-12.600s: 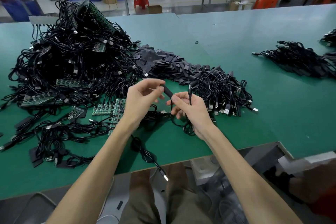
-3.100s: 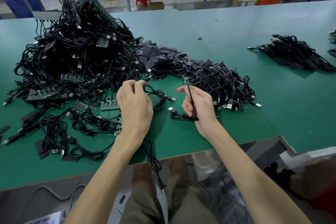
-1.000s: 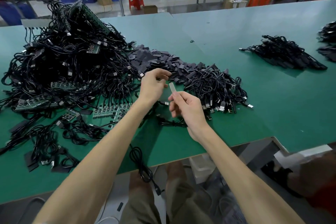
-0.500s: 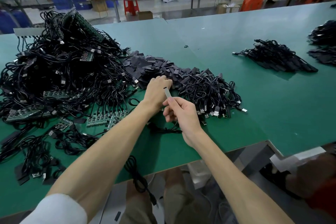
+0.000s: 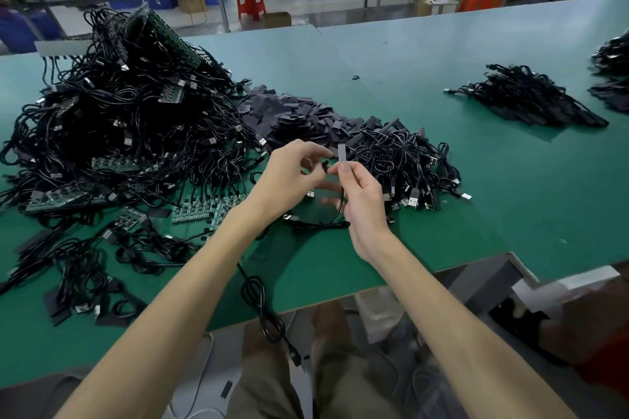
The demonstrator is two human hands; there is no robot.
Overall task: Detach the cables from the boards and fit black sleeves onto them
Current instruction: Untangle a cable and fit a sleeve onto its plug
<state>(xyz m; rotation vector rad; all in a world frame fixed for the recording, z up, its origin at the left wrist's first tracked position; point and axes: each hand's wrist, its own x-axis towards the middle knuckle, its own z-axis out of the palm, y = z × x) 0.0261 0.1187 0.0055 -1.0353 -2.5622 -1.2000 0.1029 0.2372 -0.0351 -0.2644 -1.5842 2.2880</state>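
Pinching the cable (image 5: 341, 201) below its grey tip (image 5: 341, 153), our right hand (image 5: 364, 201) holds it upright just before the sleeve pile (image 5: 306, 116). Our left hand (image 5: 289, 173) pinches what looks like a black sleeve (image 5: 325, 165) beside it. Sleeving step, we reckon: next, align the opening and slide on.

Person, seated: left hand (image 5: 289, 177), right hand (image 5: 364, 201) and forearms (image 5: 190, 289) are left bare; khaki-olive legwear (image 5: 340, 384) is worn.

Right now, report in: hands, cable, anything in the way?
Left hand pinches small black piece. Right hand pinches cable, grey tip up. Tip bare, nothing between.
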